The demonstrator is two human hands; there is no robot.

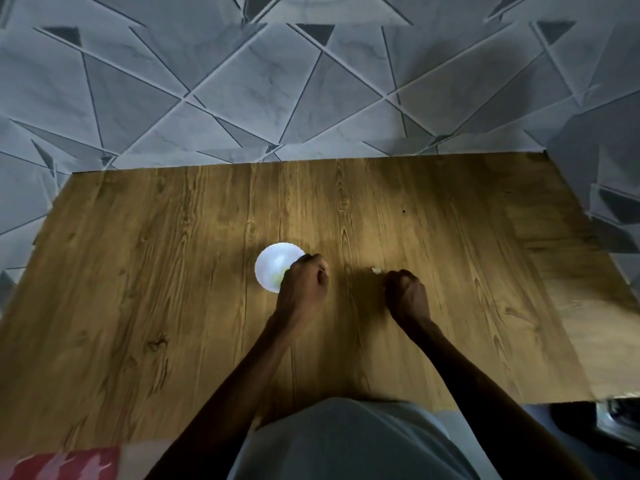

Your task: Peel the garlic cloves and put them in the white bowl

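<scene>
Two grips are seen above a wood-grain counter (138, 271), both with the fingers curled in. The left grip (306, 284) is held over the right side of the white bowl (272, 268), so that part of the rim is covered by the knuckles; whether anything is pinched inside it cannot be told. A pale yellowish patch (277, 279), too blurred to be named, is seen in the bowl just beside that grip's fingers. The right grip (407, 296) is set apart from the left, low over the counter. Its fingers are turned away from the camera, so whether it holds anything cannot be told. A small whitish garlic piece (376, 270), clove or peel not being distinguishable, lies on the counter just beyond its knuckles, near them but apparently untouched. The counter is backed by a wall (242, 81) tiled in grey marbled triangles. A grey garment (346, 441) is seen at the lower edge, and a red patterned item (65, 465) at the lower-left corner.
</scene>
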